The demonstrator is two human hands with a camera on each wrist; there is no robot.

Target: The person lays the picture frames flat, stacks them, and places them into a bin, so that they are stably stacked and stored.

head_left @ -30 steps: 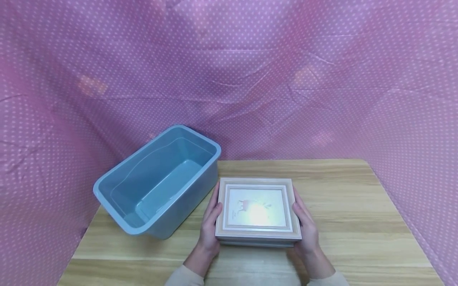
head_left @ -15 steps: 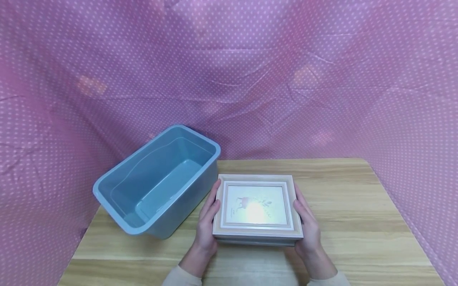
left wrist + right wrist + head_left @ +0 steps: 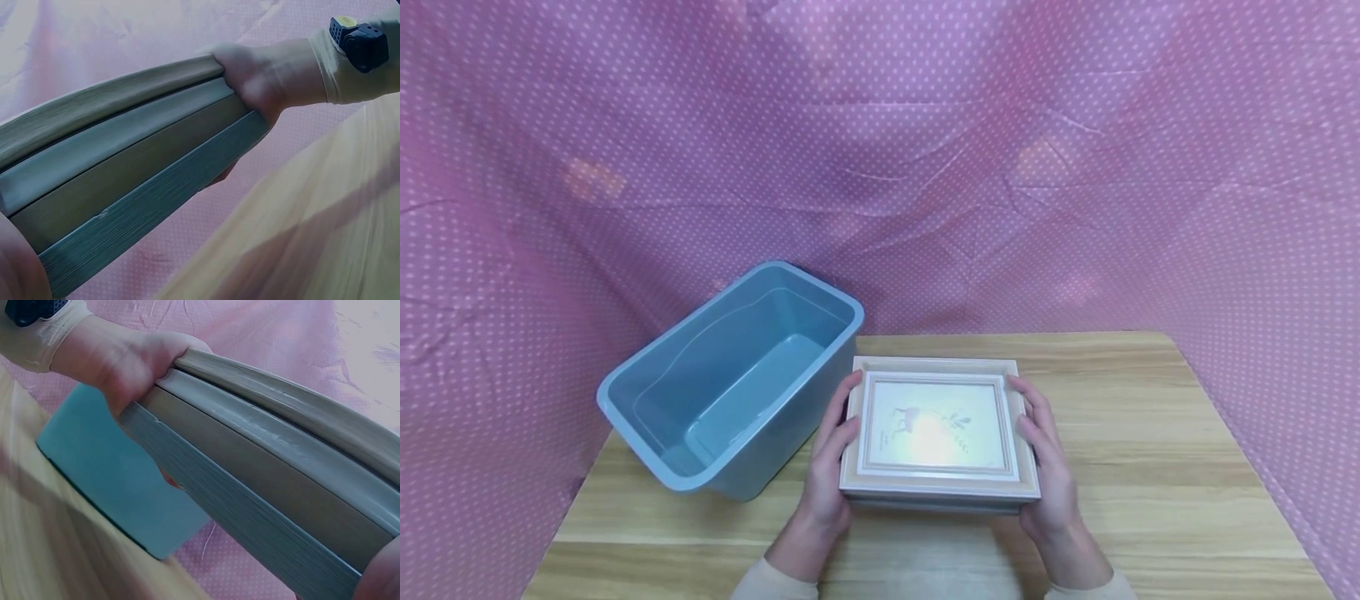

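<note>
A thick stack of picture frames point(image 3: 940, 482), the top one pale wood with a white inner border, is held level between both hands. Its glass shows a small deer print with a bright glare spot. My left hand point(image 3: 826, 471) grips the left side, thumb on the rim. On the opposite side my right hand point(image 3: 1051, 477) does the same, fingertips over the edge. In the left wrist view the stacked edges point(image 3: 125, 134) show tan, whitish, brown and grey-green layers, raised above the table. The fingers beneath are mostly hidden.
A deep blue-grey plastic bin point(image 3: 797, 404) stands angled on the left of the wooden table point(image 3: 1150, 467), with nothing visible inside it. Pink dotted cloth point(image 3: 925, 208) hangs around the back and sides. The bin's outer wall point(image 3: 100, 462) appears behind the stack in the right wrist view.
The picture frames have come up and look larger, with their far edge higher in view. Both hands keep their grip and have spread slightly apart in view. The bin stays put.
</note>
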